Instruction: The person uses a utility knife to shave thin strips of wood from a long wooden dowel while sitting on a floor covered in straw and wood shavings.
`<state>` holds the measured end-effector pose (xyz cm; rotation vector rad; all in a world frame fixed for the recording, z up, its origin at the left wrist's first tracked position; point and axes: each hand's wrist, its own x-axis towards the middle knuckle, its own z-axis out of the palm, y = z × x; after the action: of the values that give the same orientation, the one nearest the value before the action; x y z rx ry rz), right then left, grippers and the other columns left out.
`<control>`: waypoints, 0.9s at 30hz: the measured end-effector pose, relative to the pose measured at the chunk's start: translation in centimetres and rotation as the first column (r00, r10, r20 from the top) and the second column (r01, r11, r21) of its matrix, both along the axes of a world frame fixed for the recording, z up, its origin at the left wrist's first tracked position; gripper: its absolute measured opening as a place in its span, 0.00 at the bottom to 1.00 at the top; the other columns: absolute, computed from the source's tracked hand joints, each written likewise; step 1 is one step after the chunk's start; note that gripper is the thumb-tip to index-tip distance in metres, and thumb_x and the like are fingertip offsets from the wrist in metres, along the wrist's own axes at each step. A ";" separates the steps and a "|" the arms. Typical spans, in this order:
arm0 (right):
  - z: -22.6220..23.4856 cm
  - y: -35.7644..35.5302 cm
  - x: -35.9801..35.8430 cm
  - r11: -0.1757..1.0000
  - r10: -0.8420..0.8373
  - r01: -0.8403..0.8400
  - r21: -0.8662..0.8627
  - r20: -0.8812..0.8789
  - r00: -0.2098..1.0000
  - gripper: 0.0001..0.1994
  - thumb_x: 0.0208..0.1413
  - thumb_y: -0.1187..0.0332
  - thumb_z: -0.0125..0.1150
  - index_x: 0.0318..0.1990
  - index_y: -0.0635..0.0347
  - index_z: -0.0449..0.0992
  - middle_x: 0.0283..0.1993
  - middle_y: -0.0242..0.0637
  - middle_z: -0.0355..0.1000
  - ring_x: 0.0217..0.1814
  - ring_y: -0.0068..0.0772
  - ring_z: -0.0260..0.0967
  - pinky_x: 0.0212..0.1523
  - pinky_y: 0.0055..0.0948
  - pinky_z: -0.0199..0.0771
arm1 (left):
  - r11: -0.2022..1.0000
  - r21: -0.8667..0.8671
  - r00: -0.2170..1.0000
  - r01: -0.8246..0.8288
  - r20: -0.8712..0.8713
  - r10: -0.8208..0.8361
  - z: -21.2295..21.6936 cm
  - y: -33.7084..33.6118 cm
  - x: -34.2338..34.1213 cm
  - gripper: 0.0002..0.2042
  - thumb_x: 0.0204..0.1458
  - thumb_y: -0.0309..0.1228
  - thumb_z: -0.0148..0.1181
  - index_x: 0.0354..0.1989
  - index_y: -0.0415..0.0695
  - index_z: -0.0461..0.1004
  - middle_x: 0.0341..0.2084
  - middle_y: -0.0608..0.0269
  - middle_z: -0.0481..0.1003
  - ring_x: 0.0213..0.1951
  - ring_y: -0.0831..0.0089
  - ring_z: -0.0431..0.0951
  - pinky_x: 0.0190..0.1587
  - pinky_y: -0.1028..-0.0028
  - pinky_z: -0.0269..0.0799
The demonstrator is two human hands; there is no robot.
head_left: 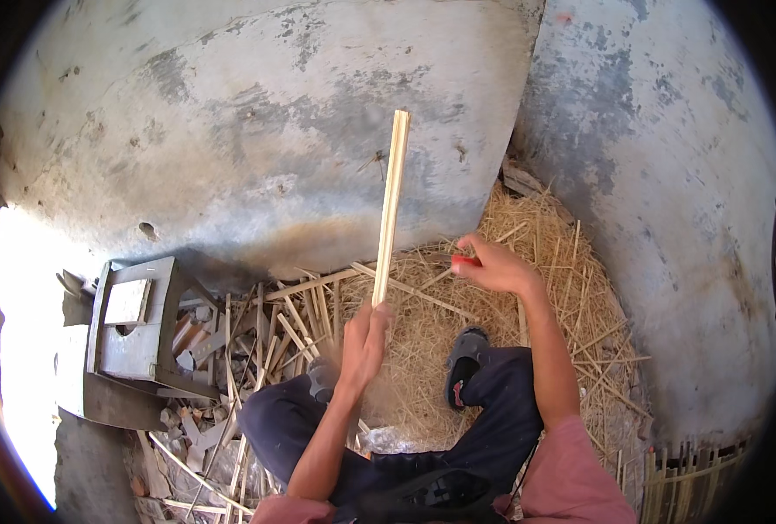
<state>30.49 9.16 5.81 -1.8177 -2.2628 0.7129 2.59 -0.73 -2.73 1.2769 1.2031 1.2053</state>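
Observation:
My left hand (364,342) is closed round the lower end of a long pale bamboo strip (391,196). The strip stands nearly upright, leaning slightly right at its top, and lengthwise grooves run along it. To the right of it, apart from the strip, my right hand (500,267) is closed on a small red-handled tool (466,261). Only a bit of red shows between the fingers; a thin dark part seems to point left from it, too faint to name. Both hands are above the heap of shavings, in front of my bent knees.
A heap of straw-coloured shavings (571,306) covers the floor between my feet and the corner. Loose pale strips (309,306) and rubble lie left of it. A worn wooden stool (135,319) rests on its side there. Stained walls (257,113) rise ahead and at right.

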 end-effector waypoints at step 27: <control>-1.2 -5.1 -9.2 0.708 0.532 -0.342 0.617 -0.148 0.834 0.10 0.63 0.62 0.67 0.47 0.55 0.81 0.38 0.37 0.81 0.31 0.44 0.80 0.31 0.40 0.78 | 0.991 0.092 0.976 0.101 -0.200 -0.081 2.1 0.0 -1.1 0.25 0.72 0.48 0.54 0.56 0.32 0.71 0.33 0.46 0.78 0.35 0.60 0.78 0.43 0.60 0.74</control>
<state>21.28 4.10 4.56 -0.8180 -2.3504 0.2838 1.47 -0.75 -0.65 1.5395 1.2208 1.1051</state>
